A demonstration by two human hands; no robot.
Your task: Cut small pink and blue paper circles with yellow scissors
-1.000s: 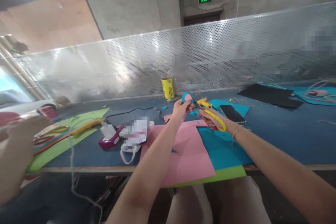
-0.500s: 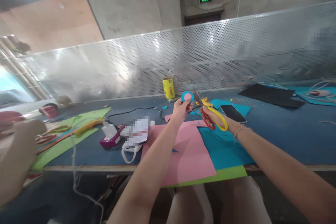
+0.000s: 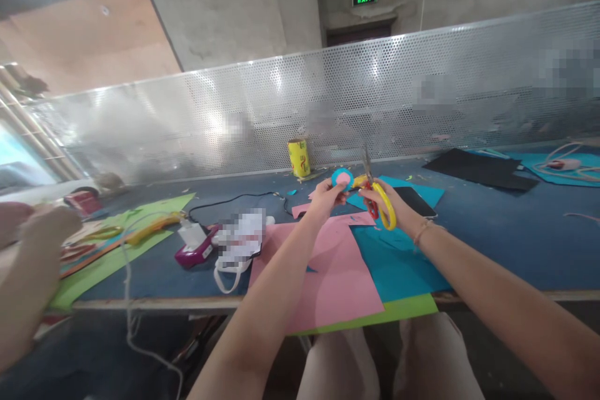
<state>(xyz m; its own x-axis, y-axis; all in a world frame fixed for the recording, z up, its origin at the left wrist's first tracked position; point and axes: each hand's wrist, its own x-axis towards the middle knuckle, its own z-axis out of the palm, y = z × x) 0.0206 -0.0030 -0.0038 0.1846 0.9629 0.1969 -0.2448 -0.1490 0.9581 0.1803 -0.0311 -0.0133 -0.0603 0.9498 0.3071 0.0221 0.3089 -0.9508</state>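
Note:
Pinched in my left hand (image 3: 328, 195) is a small round paper piece (image 3: 342, 179), blue at the rim with a pink centre. My right hand (image 3: 385, 199) grips a pair of scissors (image 3: 386, 207) with red and yellow handles; the blades point up and away, apart from the paper piece. Below my hands lie a pink paper sheet (image 3: 328, 275) and a blue paper sheet (image 3: 398, 265), with a green sheet (image 3: 398, 312) showing under their near edge. A dark phone (image 3: 415, 201) rests just beyond my right wrist, partly hidden by it.
A yellow roll (image 3: 299, 158) stands near the perforated metal screen (image 3: 262, 106). To the left are a purple power strip (image 3: 194, 254), a white cable (image 3: 127, 300) and green paper (image 3: 112, 262). Another person's arm (image 3: 37, 275) reaches in at far left. Black paper (image 3: 478, 170) lies right.
The scissors have turned more upright and their blades have moved away from the round paper piece. My left hand has shifted slightly right with the piece.

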